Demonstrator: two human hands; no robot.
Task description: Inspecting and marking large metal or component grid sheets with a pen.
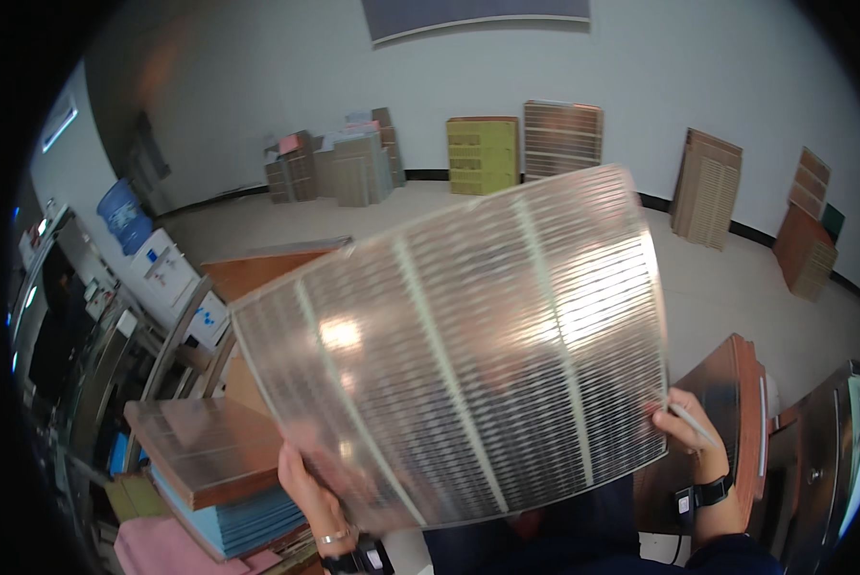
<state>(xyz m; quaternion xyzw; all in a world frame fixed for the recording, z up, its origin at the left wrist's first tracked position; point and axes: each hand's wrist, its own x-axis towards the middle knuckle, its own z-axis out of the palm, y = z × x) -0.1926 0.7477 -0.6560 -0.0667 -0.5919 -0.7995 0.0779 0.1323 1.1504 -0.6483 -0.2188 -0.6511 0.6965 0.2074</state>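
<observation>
A large, thin, shiny copper-coloured panel [492,364] with fine ruled lines and pale strips fills the middle of the view, tilted and slightly bowed. It looks like a circuit-board panel. My left hand [307,489] grips its lower left edge, fingers partly hidden behind it. At the lower right edge, my right hand [689,426] is closed on the panel and also holds a thin pale stick [691,423], perhaps a pen. Glare covers parts of the panel's surface.
Left of me, a stack of copper-topped panels [205,446] rests over blue sheets [257,522], with a pink cloth [166,546] below. Another panel stack [727,412] stands at right. A water dispenser [166,268] is at far left. Board stacks [708,187] lean along the wall.
</observation>
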